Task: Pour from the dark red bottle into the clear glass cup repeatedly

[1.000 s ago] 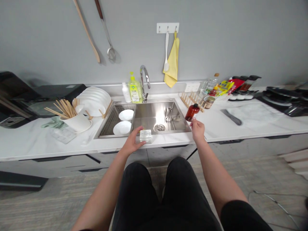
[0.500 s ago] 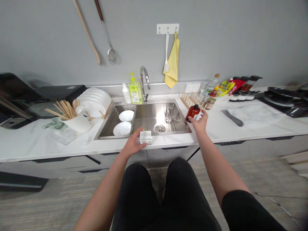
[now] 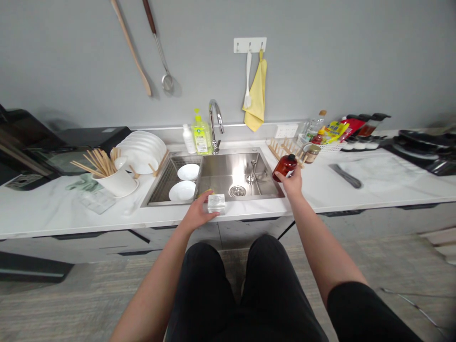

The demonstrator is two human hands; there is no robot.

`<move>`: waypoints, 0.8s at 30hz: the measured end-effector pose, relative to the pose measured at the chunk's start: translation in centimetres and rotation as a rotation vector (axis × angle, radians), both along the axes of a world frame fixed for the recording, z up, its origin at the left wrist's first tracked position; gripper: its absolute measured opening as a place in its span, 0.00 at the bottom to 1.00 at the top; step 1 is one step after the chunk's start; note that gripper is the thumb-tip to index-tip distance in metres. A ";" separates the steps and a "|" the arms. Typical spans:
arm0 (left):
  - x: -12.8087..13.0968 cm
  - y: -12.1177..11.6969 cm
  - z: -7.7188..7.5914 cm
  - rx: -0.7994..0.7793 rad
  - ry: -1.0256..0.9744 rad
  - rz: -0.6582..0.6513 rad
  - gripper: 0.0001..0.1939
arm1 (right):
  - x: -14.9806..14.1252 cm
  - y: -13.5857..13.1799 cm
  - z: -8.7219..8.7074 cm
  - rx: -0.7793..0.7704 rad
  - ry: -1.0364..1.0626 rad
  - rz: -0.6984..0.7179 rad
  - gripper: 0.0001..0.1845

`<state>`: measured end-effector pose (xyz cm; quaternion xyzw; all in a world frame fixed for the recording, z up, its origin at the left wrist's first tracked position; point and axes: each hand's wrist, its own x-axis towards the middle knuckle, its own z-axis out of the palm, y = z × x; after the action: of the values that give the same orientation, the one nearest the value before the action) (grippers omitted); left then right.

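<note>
The left hand [image 3: 197, 213] closes round the sides of a clear box [image 3: 216, 203] on the counter [image 3: 254, 207], seemingly steadying it, while the right hand [image 3: 294, 185] grips an amber bottle [image 3: 284, 167] (black cap [image 3: 292, 157] uppermost) by the sink's [image 3: 228, 167] right edge, perhaps lifted.

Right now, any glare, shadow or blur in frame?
Head view: glare on the sink's steel; head view: soft shadow beside the hanging strainer; head view: dark pans at far right look soft; head view: clear box at the left hand looks washed out.
</note>
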<state>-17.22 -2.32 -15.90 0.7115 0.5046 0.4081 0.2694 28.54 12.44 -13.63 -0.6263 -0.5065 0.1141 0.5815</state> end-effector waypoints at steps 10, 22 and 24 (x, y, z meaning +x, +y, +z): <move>-0.3 -1.2 2.3 0.180 -0.136 0.028 0.30 | -6.3 -6.9 1.3 0.046 0.072 0.614 0.54; 7.2 -4.6 17.3 0.367 0.397 -0.228 0.19 | -11.4 -15.2 4.2 -0.055 -0.037 1.188 0.54; 7.6 -4.5 17.9 0.345 0.495 -0.279 0.16 | -11.2 -15.4 4.5 -0.074 -0.057 1.222 0.53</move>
<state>-9.67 -6.78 1.96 0.8864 0.3760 0.2615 0.0674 17.36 -2.99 -9.16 -0.2453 -0.7850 0.4277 0.3750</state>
